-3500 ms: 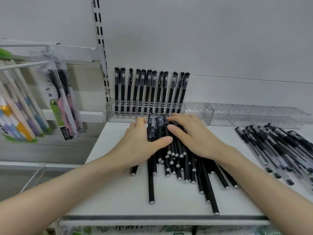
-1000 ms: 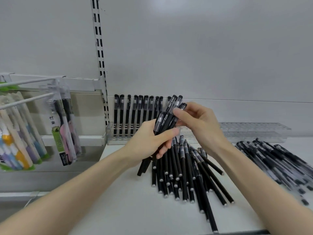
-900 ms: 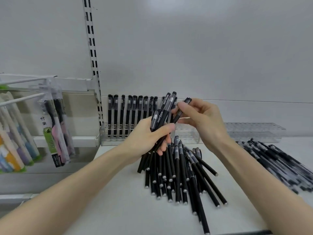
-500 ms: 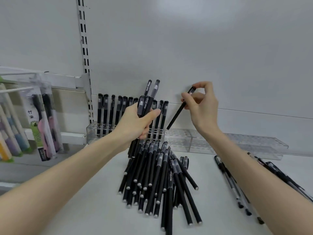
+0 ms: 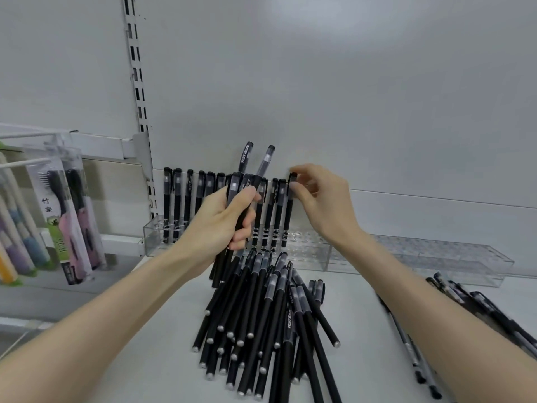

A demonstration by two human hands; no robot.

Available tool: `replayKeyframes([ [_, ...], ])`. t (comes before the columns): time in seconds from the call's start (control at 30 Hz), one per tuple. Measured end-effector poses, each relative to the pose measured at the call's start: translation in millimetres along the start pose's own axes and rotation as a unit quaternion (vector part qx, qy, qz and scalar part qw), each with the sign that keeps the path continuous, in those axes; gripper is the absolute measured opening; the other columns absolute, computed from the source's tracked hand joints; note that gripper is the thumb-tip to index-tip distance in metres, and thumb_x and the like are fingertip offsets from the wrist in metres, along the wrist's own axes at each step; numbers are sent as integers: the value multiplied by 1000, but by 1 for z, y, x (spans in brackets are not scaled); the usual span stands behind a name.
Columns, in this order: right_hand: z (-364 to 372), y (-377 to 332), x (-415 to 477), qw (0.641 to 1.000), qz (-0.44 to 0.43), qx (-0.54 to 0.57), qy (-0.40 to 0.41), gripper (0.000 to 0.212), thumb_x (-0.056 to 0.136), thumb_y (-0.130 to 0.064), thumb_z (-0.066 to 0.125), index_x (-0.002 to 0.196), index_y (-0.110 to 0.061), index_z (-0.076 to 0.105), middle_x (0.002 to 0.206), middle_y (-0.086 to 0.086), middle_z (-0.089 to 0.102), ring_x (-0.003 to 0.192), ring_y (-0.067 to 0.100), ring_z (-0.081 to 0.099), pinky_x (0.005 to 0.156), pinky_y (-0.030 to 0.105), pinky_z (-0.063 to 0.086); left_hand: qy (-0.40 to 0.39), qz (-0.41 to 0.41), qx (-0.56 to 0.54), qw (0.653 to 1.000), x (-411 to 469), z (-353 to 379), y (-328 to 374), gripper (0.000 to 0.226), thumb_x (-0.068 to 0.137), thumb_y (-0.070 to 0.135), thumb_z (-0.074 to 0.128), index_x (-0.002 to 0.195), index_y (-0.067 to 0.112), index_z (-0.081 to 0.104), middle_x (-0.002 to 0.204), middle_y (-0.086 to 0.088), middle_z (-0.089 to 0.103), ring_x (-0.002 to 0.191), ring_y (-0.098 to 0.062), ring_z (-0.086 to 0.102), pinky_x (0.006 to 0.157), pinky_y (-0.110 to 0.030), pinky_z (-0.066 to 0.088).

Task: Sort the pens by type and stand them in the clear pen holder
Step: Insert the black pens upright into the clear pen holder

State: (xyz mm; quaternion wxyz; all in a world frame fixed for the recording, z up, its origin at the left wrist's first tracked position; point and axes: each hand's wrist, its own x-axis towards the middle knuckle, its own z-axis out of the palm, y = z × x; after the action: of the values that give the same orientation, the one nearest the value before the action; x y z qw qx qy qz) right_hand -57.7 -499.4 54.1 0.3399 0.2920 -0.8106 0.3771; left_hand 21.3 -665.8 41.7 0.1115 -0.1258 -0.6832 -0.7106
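Matte black pens [image 5: 245,158] are gripped in the left hand [image 5: 223,225]; one black pen [image 5: 287,219], pinched at its cap by the right hand [image 5: 322,205], should be seated upright in the clear plastic holder [image 5: 308,254].

Left hand [image 5: 218,228], right hand [image 5: 322,205]; two pen piles [image 5: 261,315].

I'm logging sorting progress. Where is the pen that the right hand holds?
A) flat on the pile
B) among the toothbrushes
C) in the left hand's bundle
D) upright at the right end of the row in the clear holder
D: the right hand pinches the cap of a black pen standing in the clear holder, at the right end of the row of pens.
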Motion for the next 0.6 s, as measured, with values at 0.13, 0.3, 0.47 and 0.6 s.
replayKeyframes([
  [0.13,0,1,-3,999,37,-2,-20,13,89,-13,64,101,-16,61,77,-2,65,73,19,64,76,41,53,-29,4,8,1000,-1,-1,-2,20,96,21,49,91,2,48,62,-2,48,45,-11,35,39,-20,29],
  [0.3,-12,-14,-10,987,103,122,24,12,94,-22,57,103,-15,62,80,-3,65,68,10,64,68,30,55,-54,-3,21,998,-2,5,-4,16,96,20,51,88,8,44,66,-4,50,45,-12,36,39,-21,30],
  [0.47,-20,-32,-17,932,169,319,-17,18,89,-12,64,106,-8,59,77,2,72,70,13,69,69,27,57,-85,14,48,995,-3,13,-5,17,97,21,50,95,5,48,68,-9,54,46,-15,40,41,-24,36],
  [0.6,-31,-33,-10,924,184,332,54,13,89,-6,63,98,-10,56,77,8,69,64,14,68,63,26,56,-86,-4,66,994,0,15,-3,16,97,25,48,99,9,52,74,-9,64,55,-19,59,48,-27,49],
])
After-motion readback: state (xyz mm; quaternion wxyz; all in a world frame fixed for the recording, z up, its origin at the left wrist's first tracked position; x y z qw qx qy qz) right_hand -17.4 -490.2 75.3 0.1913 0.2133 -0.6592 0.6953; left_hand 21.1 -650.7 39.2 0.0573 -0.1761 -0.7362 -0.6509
